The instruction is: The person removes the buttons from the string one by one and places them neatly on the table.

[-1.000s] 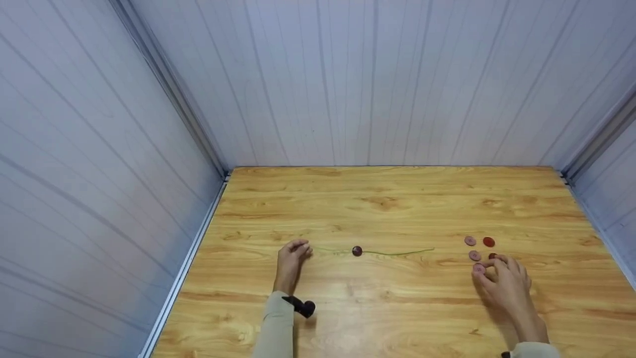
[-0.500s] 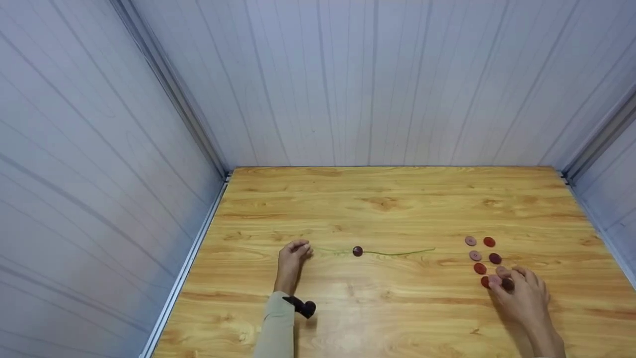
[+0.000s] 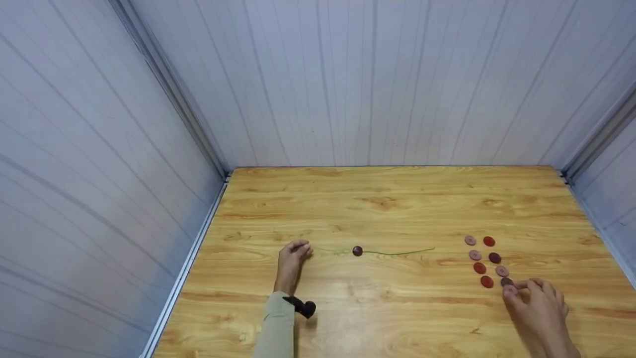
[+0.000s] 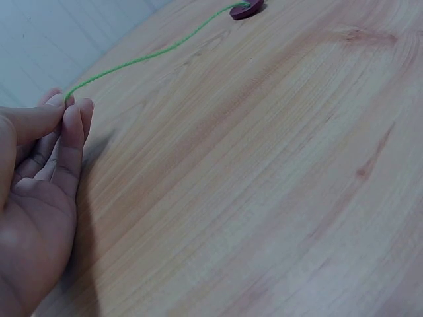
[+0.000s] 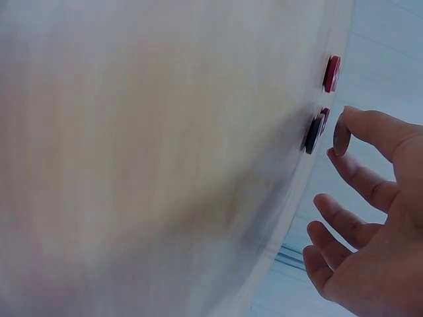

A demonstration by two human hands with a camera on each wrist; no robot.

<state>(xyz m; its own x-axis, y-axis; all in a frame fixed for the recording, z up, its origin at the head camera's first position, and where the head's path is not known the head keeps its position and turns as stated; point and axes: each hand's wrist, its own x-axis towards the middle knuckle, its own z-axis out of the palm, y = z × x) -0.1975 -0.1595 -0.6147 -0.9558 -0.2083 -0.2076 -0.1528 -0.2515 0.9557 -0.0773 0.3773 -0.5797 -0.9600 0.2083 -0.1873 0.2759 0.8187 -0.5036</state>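
My left hand (image 3: 293, 261) pinches the end of a thin green string (image 4: 142, 59) between thumb and fingertips. The string runs rightward through a dark maroon button (image 3: 357, 251) that lies mid-string on the table, and its free end (image 3: 422, 250) points right. At the right, my right hand (image 3: 541, 306) pinches a pink button (image 3: 510, 289) between thumb and index finger, the other fingers loosely spread. In the right wrist view that held button (image 5: 342, 135) appears edge-on, off the tabletop. Just beyond it sits a dark grey button (image 3: 506, 282), partly covered in the head view.
Two slanting rows of buttons lie at the right: pink (image 3: 470, 240), red (image 3: 489, 241), maroon (image 3: 495, 258) and more red ones (image 3: 487, 282). The wooden table (image 3: 382, 204) meets pale panel walls (image 3: 308, 89) at back and sides. A black wrist mount (image 3: 303, 307) juts from the left sleeve.
My right hand has moved right and toward the near edge with the pink button, uncovering red, maroon and pink buttons. My left hand, the string and its button have stayed put.
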